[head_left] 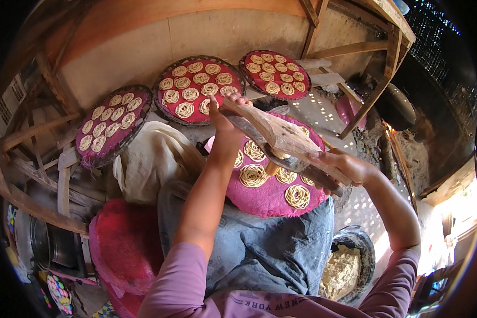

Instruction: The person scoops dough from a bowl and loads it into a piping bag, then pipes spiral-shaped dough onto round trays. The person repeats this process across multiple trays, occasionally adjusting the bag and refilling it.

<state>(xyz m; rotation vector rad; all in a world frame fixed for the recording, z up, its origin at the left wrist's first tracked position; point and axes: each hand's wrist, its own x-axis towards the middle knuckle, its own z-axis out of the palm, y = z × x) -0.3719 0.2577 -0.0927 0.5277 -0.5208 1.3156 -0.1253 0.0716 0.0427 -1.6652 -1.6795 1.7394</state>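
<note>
My left hand, fingers curled round the far end of a two-barred wooden press; my right hand, gripping its near end; the press, tilted, held above a round pink-cloth tray in front of my lap; coiled pale strands upon the cloth. Beyond, three similar laden trays; beside my right leg, a dark bucket containing pale dough.

Press is brown, coils pale yellow, swirled. Cloth is magenta. Trousers are blue-grey, shirt mauve.
</note>
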